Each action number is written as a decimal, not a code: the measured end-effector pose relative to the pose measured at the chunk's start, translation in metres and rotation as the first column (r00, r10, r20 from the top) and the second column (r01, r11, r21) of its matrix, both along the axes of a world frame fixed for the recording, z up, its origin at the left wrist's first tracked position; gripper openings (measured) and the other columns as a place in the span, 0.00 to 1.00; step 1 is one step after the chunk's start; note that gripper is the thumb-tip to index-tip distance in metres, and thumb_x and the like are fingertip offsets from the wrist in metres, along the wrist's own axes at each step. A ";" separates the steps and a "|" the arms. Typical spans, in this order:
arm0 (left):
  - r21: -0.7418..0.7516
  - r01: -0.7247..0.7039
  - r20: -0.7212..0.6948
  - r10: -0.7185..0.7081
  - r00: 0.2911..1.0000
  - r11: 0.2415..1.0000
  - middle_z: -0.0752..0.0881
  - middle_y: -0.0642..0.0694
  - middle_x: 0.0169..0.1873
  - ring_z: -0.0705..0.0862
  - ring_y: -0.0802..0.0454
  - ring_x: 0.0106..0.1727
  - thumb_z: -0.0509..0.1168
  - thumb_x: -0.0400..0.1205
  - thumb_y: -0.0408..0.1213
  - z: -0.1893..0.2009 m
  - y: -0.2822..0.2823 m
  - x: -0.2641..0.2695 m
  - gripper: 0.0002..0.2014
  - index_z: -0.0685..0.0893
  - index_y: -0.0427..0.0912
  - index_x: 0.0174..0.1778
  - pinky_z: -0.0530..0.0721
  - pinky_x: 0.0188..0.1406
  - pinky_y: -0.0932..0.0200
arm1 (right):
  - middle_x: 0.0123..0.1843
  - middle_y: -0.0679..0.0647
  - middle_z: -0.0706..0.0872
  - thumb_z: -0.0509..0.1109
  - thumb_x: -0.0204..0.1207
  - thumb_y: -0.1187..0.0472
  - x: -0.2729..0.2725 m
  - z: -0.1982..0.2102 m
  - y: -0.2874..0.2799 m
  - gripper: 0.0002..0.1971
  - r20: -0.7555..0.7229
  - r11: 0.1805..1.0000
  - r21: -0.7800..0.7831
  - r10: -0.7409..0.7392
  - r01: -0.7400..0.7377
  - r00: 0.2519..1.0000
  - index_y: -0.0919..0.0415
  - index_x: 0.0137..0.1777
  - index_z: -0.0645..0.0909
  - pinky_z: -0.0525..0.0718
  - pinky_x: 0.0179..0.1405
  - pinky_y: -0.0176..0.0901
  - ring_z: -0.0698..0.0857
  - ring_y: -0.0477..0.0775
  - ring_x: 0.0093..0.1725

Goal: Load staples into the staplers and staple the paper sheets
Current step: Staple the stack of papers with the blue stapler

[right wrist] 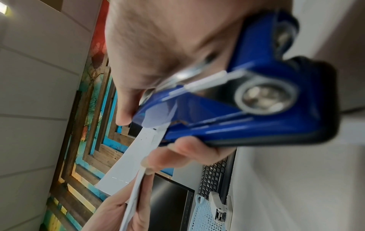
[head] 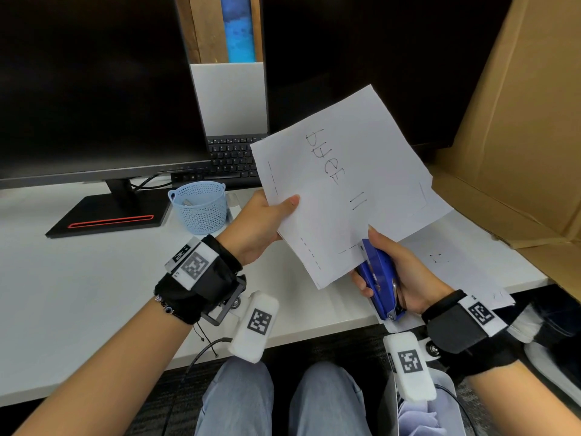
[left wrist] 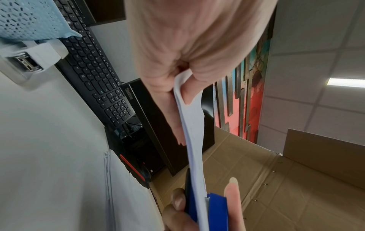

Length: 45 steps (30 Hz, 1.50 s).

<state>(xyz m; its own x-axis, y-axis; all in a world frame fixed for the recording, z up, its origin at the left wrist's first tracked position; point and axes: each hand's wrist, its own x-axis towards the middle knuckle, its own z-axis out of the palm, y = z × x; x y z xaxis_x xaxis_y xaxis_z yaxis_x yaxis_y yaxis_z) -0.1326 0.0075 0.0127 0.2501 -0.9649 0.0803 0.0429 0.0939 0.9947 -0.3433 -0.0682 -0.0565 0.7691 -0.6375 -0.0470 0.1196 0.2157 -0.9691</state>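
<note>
The paper sheets (head: pixel 342 184) hung in the air above the counter (head: pixel 78 294), their lower edge slid into the mouth of the blue stapler (head: pixel 379 278). The right hand (head: pixel 405 278) was wrapped around the stapler, thumb along its top. The left hand (head: pixel 261 225) pinched the sheets' left edge between thumb and fingers. Only the head view showed the handwriting on the top sheet; the left wrist view showed the sheets (left wrist: pixel 194 140) edge-on, bowed between stapler (left wrist: pixel 217 209) and grip. A light blue basket (head: pixel 199 201) stood near the keyboard (head: pixel 234 158).
</note>
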 end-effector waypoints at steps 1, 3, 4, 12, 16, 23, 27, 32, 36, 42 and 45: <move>0.000 -0.001 0.001 0.001 1.000 1.000 0.87 0.52 0.52 0.86 0.54 0.51 0.58 0.87 0.31 0.000 0.000 0.000 0.11 0.79 0.47 0.62 0.85 0.54 0.52 | 0.30 0.64 0.81 0.76 0.60 0.31 0.000 0.000 0.001 0.38 -0.002 1.000 -0.004 -0.005 0.005 1.000 0.65 0.54 0.79 0.80 0.25 0.42 0.77 0.56 0.23; 0.002 -0.004 0.000 0.004 1.000 1.000 0.87 0.53 0.52 0.86 0.55 0.51 0.58 0.87 0.31 -0.001 0.000 0.000 0.11 0.78 0.47 0.62 0.85 0.53 0.52 | 0.29 0.64 0.81 0.76 0.60 0.31 0.001 0.001 0.001 0.38 -0.009 1.000 -0.011 -0.017 0.016 1.000 0.65 0.53 0.78 0.80 0.25 0.42 0.77 0.56 0.23; 0.003 -0.004 -0.001 0.004 1.000 1.000 0.87 0.53 0.52 0.86 0.55 0.51 0.58 0.87 0.31 -0.001 0.000 0.000 0.11 0.79 0.48 0.61 0.85 0.53 0.52 | 0.29 0.63 0.81 0.77 0.59 0.31 0.001 0.001 0.001 0.37 -0.014 1.000 -0.014 -0.022 0.022 1.000 0.65 0.51 0.78 0.79 0.25 0.42 0.77 0.56 0.23; 0.012 -0.012 0.012 0.012 1.000 1.000 0.87 0.53 0.52 0.86 0.54 0.51 0.58 0.87 0.32 -0.002 0.000 0.001 0.10 0.79 0.48 0.60 0.86 0.53 0.51 | 0.30 0.63 0.82 0.74 0.63 0.32 0.004 -0.001 0.004 0.31 -0.043 0.998 -0.010 -0.063 0.062 0.997 0.63 0.43 0.83 0.79 0.26 0.40 0.78 0.55 0.24; 0.020 -0.018 0.018 0.017 1.000 1.000 0.86 0.49 0.55 0.86 0.51 0.54 0.58 0.87 0.32 -0.002 0.000 0.002 0.11 0.78 0.46 0.64 0.84 0.57 0.48 | 0.30 0.62 0.83 0.72 0.68 0.36 0.006 0.002 0.007 0.29 -0.052 0.993 -0.004 -0.117 0.117 0.992 0.66 0.46 0.82 0.80 0.25 0.39 0.80 0.53 0.24; 0.032 -0.014 0.024 0.013 1.000 0.999 0.86 0.47 0.58 0.85 0.49 0.56 0.58 0.87 0.32 -0.002 -0.001 0.002 0.12 0.78 0.46 0.64 0.84 0.57 0.48 | 0.30 0.62 0.84 0.74 0.60 0.33 0.006 0.004 0.006 0.32 -0.065 0.992 -0.006 -0.126 0.125 0.990 0.65 0.45 0.82 0.82 0.24 0.39 0.82 0.53 0.24; 0.036 -0.031 0.033 0.030 0.999 0.999 0.85 0.44 0.62 0.85 0.46 0.59 0.58 0.87 0.32 -0.002 -0.001 0.004 0.14 0.77 0.42 0.69 0.84 0.58 0.46 | 0.33 0.64 0.87 0.76 0.51 0.26 0.005 0.004 0.004 0.38 -0.098 0.992 -0.030 -0.127 0.125 0.987 0.62 0.45 0.84 0.85 0.29 0.42 0.83 0.55 0.27; 0.038 -0.064 0.037 0.062 0.997 0.997 0.84 0.43 0.64 0.84 0.43 0.63 0.58 0.87 0.32 -0.005 0.001 0.008 0.14 0.77 0.44 0.68 0.83 0.61 0.40 | 0.37 0.64 0.87 0.72 0.55 0.23 -0.001 0.006 -0.004 0.43 -0.157 0.972 -0.082 -0.233 0.222 0.960 0.62 0.54 0.83 0.83 0.35 0.46 0.84 0.57 0.31; 0.035 -0.062 0.040 0.060 0.997 0.997 0.85 0.45 0.62 0.84 0.45 0.62 0.57 0.87 0.32 -0.009 0.004 0.013 0.12 0.77 0.47 0.65 0.83 0.60 0.40 | 0.39 0.65 0.87 0.68 0.63 0.28 -0.008 0.015 -0.011 0.38 -0.175 0.940 -0.143 -0.331 0.308 0.927 0.63 0.57 0.82 0.85 0.34 0.46 0.86 0.55 0.31; 0.035 -0.067 0.036 0.066 0.997 0.997 0.85 0.48 0.59 0.84 0.48 0.59 0.57 0.87 0.32 -0.012 0.005 0.015 0.10 0.78 0.52 0.58 0.84 0.58 0.44 | 0.50 0.59 0.87 0.68 0.67 0.34 -0.016 0.015 -0.021 0.29 -0.177 0.825 -0.284 -0.546 0.488 0.819 0.56 0.58 0.78 0.90 0.44 0.49 0.89 0.56 0.46; 0.034 -0.078 0.030 0.077 0.997 0.996 0.85 0.49 0.58 0.85 0.49 0.57 0.57 0.87 0.33 -0.014 0.005 0.018 0.10 0.78 0.53 0.58 0.85 0.56 0.46 | 0.48 0.61 0.87 0.69 0.61 0.30 -0.021 0.009 -0.031 0.35 -0.166 0.731 -0.350 -0.664 0.586 0.729 0.62 0.54 0.80 0.89 0.45 0.51 0.88 0.59 0.46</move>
<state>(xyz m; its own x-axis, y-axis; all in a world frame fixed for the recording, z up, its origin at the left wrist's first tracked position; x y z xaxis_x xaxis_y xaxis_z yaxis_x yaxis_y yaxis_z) -0.1149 0.0126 -0.0014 0.3221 -0.9451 0.0550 0.0087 0.0611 0.9981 -0.3643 -0.0989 -0.0479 0.1708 -0.9839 0.0525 -0.1289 -0.0751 -0.9888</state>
